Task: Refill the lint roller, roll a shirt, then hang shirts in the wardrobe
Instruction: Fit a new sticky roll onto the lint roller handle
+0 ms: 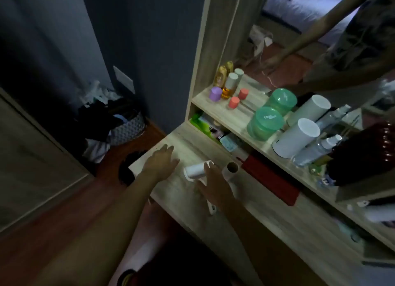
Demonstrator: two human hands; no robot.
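On the tabletop (267,210), the roller (195,172) lies crosswise just beyond the right hand (213,189), fingers (206,170) straight, touching it; left hand (159,162) beside, spread flat.

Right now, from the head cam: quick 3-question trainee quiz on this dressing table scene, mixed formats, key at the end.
1. True or false: the left hand holds the lint roller.
2. Which lies right of the roller on the table? A) cardboard tube B) scissors C) hanger
3. Fill in: the two jars on the shelf have ____ lids.

Key
1. False: it is flat and open on the table, apart from the roller.
2. A
3. Green: see the front green jar.
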